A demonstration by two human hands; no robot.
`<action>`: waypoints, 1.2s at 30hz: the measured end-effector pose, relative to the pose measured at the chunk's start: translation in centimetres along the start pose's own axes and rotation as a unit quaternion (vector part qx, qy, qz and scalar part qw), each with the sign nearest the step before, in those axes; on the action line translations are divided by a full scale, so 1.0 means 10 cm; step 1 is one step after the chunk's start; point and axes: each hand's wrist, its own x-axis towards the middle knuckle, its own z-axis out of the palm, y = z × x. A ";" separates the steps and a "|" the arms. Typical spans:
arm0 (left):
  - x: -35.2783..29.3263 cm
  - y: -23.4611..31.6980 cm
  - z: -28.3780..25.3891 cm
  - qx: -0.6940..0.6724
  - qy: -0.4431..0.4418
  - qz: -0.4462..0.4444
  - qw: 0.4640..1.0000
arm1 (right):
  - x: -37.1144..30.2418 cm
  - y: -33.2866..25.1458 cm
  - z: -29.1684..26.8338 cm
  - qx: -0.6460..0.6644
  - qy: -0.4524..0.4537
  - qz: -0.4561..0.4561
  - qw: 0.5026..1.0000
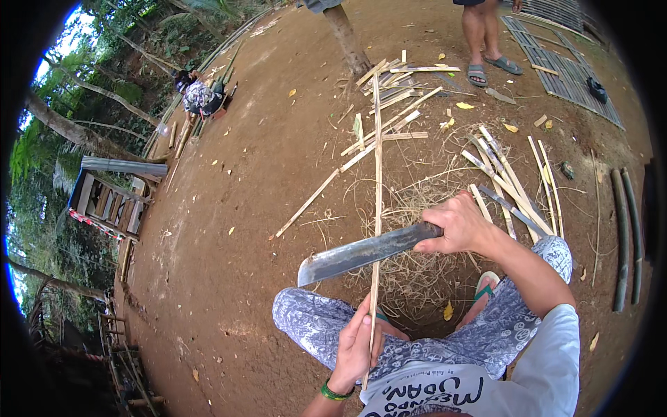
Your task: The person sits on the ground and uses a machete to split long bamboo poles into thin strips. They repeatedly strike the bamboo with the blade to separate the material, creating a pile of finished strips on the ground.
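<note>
My right hand (458, 221) is closed round the handle of a machete (361, 253), whose broad grey blade points left. The blade lies across a long, thin bamboo strip (378, 181). Lower down, my left hand (356, 342) grips that strip near its bottom end, fingers wrapped around it. The strip runs away from me, its far end over a pile of split bamboo pieces (399, 90). Curly shavings (410, 278) cover the ground between my feet, below the blade. Whether the edge bites into the strip, I cannot tell.
More bamboo strips (511, 177) lie to the right of the shavings. Two dark poles (620, 240) rest at the far right. A person in sandals (479, 73) stands ahead near a slatted bamboo panel (563, 76). Another person (201, 97) crouches at the far left, beside long poles.
</note>
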 end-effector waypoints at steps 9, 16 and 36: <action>-0.08 -0.08 -0.04 -0.007 -0.032 0.022 0.999 | 0.02 0.12 -0.16 0.032 0.008 0.084 0.996; 0.02 -0.13 0.01 0.042 0.009 0.052 0.998 | 0.06 -0.15 -0.11 0.124 0.010 0.101 0.987; 0.09 -0.29 -0.11 -0.222 -0.191 -0.064 0.954 | 0.23 0.06 -0.43 0.448 0.160 0.367 0.799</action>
